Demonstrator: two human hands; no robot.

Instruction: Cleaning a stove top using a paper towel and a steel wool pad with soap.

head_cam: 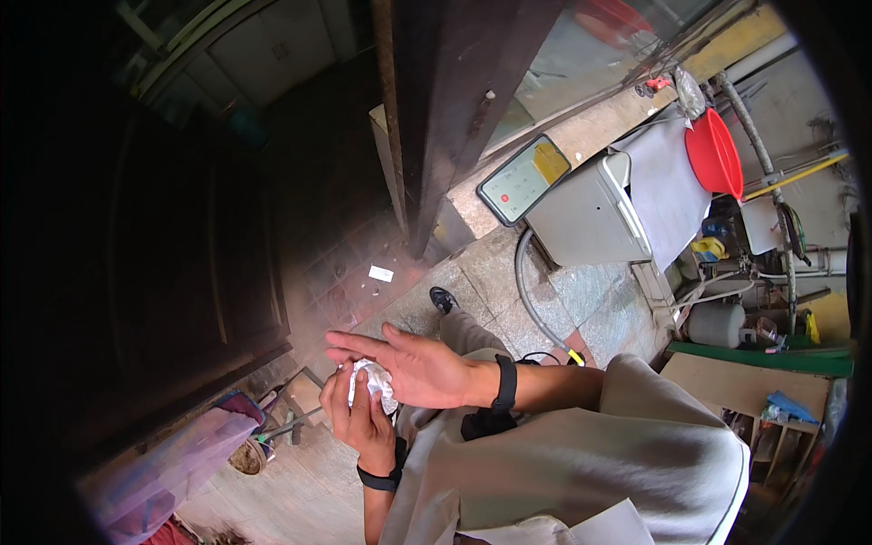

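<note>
My left hand (360,421) grips a crumpled white wad (370,380), apparently tissue or paper, and holds it against my right hand. The palm of my right hand (426,371) faces up, its fingers stretched out to the left and its thumb raised apart from them. The wad touches the right hand's lower palm edge, and the left fingers cover part of it. Each wrist wears a black strap (505,383). Below the hands hang my pale shirt (579,449) and a trouser leg (470,334), ending in a dark shoe (443,299).
A lit smartphone (524,180) lies on the ledge beside a dark door frame (463,102). Right of it stand a grey-white appliance (586,211), a grey hose (528,293) and a red basin (713,153). A purple cover (170,470) and a bucket (247,456) are lower left.
</note>
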